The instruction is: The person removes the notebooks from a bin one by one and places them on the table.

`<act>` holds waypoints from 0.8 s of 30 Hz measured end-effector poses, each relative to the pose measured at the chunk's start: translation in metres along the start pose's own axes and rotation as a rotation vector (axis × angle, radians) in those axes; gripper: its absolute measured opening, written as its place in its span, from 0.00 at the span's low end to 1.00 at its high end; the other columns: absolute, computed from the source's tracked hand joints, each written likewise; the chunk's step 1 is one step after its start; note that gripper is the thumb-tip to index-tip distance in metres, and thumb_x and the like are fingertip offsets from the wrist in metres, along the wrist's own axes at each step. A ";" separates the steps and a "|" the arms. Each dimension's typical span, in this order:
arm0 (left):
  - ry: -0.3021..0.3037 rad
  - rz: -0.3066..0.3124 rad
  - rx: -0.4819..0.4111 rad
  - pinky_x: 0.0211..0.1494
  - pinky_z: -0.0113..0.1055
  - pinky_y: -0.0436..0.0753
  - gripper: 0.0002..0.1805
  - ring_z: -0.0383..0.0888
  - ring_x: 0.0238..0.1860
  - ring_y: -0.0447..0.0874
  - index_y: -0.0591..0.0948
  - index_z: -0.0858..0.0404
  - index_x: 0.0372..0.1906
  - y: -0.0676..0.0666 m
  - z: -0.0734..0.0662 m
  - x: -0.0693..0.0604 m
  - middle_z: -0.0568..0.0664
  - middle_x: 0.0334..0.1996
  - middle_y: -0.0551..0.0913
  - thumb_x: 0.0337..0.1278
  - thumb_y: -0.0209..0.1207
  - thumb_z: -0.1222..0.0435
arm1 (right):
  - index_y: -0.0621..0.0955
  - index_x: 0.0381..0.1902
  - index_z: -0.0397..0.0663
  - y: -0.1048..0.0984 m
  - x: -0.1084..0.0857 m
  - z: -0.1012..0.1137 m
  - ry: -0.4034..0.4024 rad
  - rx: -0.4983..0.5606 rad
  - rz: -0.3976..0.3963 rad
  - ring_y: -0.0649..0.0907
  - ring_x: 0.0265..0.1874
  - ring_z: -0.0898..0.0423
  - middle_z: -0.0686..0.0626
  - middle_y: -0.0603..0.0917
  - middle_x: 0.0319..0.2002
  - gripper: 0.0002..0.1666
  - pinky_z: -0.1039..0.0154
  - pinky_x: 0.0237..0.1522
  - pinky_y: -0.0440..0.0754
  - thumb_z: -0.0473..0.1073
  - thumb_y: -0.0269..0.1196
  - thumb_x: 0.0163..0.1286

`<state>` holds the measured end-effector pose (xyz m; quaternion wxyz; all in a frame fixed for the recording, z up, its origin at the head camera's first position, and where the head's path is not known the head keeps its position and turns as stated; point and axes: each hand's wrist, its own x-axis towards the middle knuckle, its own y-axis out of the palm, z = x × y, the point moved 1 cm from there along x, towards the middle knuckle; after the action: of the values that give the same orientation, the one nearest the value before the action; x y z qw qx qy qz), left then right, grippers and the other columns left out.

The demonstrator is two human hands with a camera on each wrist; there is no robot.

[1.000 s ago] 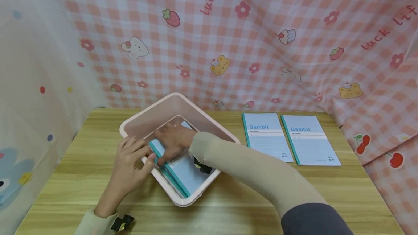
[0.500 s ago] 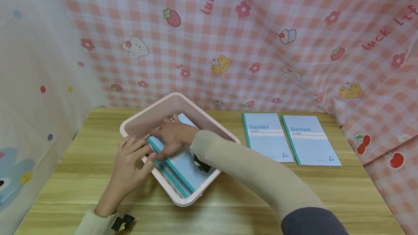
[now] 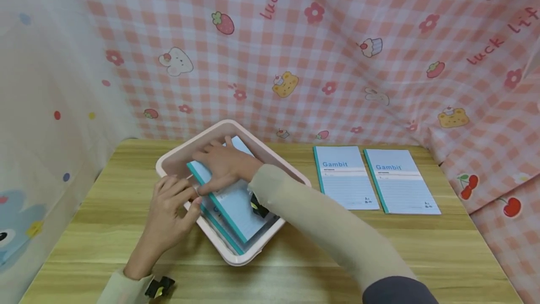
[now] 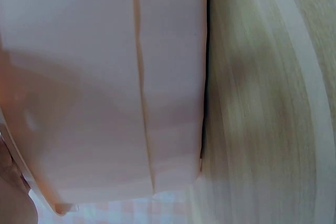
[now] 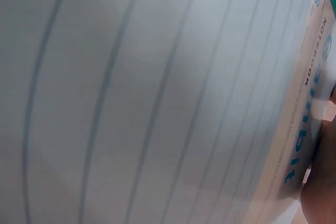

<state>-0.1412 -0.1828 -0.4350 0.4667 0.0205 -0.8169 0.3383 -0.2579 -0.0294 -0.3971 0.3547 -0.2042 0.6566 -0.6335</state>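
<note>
Pink-checked cloth (image 3: 257, 60) hangs behind a wood-grain table (image 3: 105, 229) as a person's right hand (image 3: 223, 165), fingers spread, grips a blue notebook (image 3: 244, 215) inside a pale pink bin (image 3: 236, 261), thumb at its green spine and fingertips at its far end. Just beside it, the left hand (image 3: 173, 205) holds the bin's near-left rim with bent fingers. Below the right hand's notebook lies another notebook (image 3: 223, 231), partly covered. Well to the right of both hands, two matching "Gambit" notebooks (image 3: 346, 177) lie side by side, beyond the right sleeve (image 3: 316, 219).
</note>
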 end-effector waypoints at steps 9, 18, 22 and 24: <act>0.002 0.004 0.012 0.66 0.53 0.65 0.13 0.45 0.37 0.73 0.78 0.54 0.21 -0.001 0.000 0.000 0.42 0.26 0.77 0.60 0.53 0.59 | 0.57 0.80 0.65 -0.020 -0.011 -0.002 -0.015 0.035 -0.129 0.64 0.75 0.50 0.51 0.65 0.77 0.56 0.40 0.70 0.54 0.78 0.58 0.60; -0.002 0.009 0.016 0.65 0.53 0.65 0.12 0.44 0.36 0.73 0.78 0.54 0.21 -0.001 -0.001 0.000 0.41 0.25 0.77 0.58 0.53 0.59 | 0.59 0.79 0.64 -0.047 -0.023 -0.006 -0.014 0.045 -0.229 0.71 0.60 0.55 0.54 0.74 0.66 0.57 0.49 0.59 0.61 0.78 0.59 0.57; -0.004 0.013 0.016 0.65 0.52 0.65 0.13 0.45 0.36 0.73 0.78 0.54 0.21 -0.001 -0.001 -0.001 0.42 0.25 0.78 0.59 0.53 0.59 | 0.65 0.74 0.66 -0.059 -0.028 -0.006 -0.021 0.058 -0.283 0.72 0.53 0.57 0.56 0.76 0.58 0.51 0.48 0.58 0.62 0.77 0.61 0.56; -0.004 0.011 0.012 0.65 0.52 0.65 0.13 0.45 0.36 0.73 0.78 0.54 0.21 -0.001 0.000 -0.001 0.42 0.25 0.78 0.59 0.53 0.59 | 0.66 0.72 0.66 -0.065 -0.031 -0.008 -0.019 0.058 -0.311 0.72 0.52 0.57 0.56 0.76 0.56 0.49 0.47 0.59 0.62 0.76 0.61 0.56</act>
<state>-0.1405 -0.1832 -0.4350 0.4631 0.0197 -0.8159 0.3456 -0.2547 -0.0094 -0.3278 0.2641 -0.2989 0.5951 -0.6977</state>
